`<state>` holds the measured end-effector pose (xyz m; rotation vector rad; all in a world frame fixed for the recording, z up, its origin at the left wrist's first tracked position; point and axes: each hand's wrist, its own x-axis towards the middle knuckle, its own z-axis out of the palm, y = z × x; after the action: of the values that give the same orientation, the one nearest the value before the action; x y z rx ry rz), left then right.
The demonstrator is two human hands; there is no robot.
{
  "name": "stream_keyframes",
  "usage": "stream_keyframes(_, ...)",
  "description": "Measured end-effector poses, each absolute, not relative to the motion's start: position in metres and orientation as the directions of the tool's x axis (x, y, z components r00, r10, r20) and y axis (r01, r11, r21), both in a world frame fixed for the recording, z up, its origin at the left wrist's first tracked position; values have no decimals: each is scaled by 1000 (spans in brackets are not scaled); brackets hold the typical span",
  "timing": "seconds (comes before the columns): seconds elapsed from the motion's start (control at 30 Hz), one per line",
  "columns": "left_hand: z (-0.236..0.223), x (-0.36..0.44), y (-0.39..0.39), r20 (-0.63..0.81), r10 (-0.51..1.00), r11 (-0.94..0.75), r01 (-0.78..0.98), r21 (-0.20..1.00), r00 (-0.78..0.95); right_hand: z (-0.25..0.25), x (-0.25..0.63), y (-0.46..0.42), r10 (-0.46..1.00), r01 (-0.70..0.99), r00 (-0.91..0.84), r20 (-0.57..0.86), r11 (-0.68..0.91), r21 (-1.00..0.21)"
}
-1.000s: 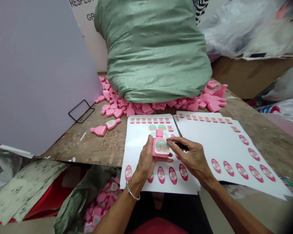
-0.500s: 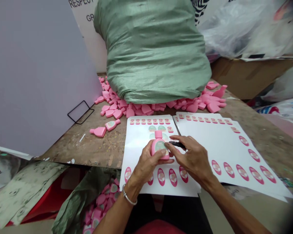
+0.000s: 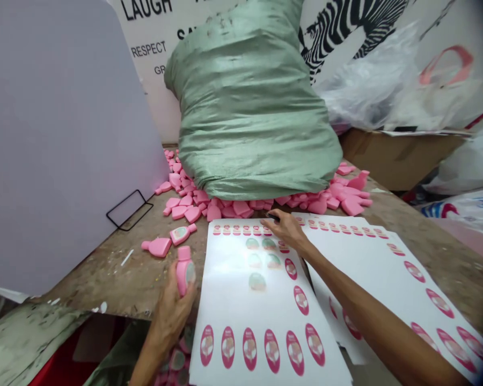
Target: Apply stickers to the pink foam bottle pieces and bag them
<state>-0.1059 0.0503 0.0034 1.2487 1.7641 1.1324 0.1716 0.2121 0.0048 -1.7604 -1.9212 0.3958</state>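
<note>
Beside the left edge of the sticker sheet [image 3: 233,300], my left hand [image 3: 169,305] is closed around a pink toy-sized bottle [image 3: 181,271] with its cap up and a pale green label on its side. My right hand [image 3: 287,228] reaches over the sheet's top edge, close to the pile of pink bottles [image 3: 241,208]. A slim black tool [image 3: 272,216] is held in its fingers; its exact kind is hidden. Pale green labels and pink oval stickers are on the sheet. Two more pink bottles [image 3: 158,247] lie to the left, one labelled.
A large green sack [image 3: 257,123] stands at the back on the bottles. More sticker sheets [image 3: 358,262] lie to the right. A white panel [image 3: 64,134] and a black wire frame [image 3: 129,210] are on the left. Below the table edge, labelled bottles [image 3: 177,359] fill a sack.
My left hand has carried the bottle left and off the sheet. My right hand has left the bottle and moved forward to the sheet's top edge with the black tool. The view has tilted up.
</note>
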Motion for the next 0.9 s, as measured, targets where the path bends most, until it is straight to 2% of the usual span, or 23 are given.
stream_keyframes(0.03,-4,-117,56,82,926,120,494,861,-369,4,160,227,987,865,-32,160,107,-490)
stream_keyframes(0.1,-14,-128,66,289,876,64,687,724,-386,2,134,251,988,885,-23,153,91,-457)
stream_keyframes(0.17,-15,-126,72,378,864,4,756,654,-331,1,111,265,989,900,-19,146,81,-428)
stream_keyframes(0.2,-13,-121,74,380,874,-30,748,662,-302,1,103,268,989,906,-20,144,79,-416)
stream_keyframes(0.27,-5,-105,78,308,915,-75,642,763,-259,2,94,260,989,916,-15,145,72,-394)
stream_keyframes(0.37,5,-74,88,65,973,-6,256,967,-223,11,98,220,985,910,-56,165,119,-398)
stream_keyframes(0.43,9,-52,95,-60,981,67,30,997,-183,20,107,182,968,847,-186,171,246,-471)
stream_keyframes(0.47,9,-42,97,-90,981,88,-18,996,-173,24,112,163,947,787,-274,165,320,-528)
stream_keyframes(0.53,11,-25,98,-108,983,102,-52,993,-145,31,127,135,895,645,-421,145,408,-646)
stream_keyframes(0.57,12,-19,97,-113,986,103,-82,991,-121,33,136,125,888,599,-440,135,402,-693)
stream_keyframes(0.63,15,-13,91,-132,989,119,-183,976,-62,30,154,115,927,597,-352,128,328,-732)
stream_keyframes(0.73,18,-13,77,-183,983,177,-190,966,-13,13,173,110,977,727,-142,159,212,-653)
stream_keyframes(0.9,11,-14,59,-253,968,253,-53,966,10,-18,170,92,913,821,-241,329,373,-433)
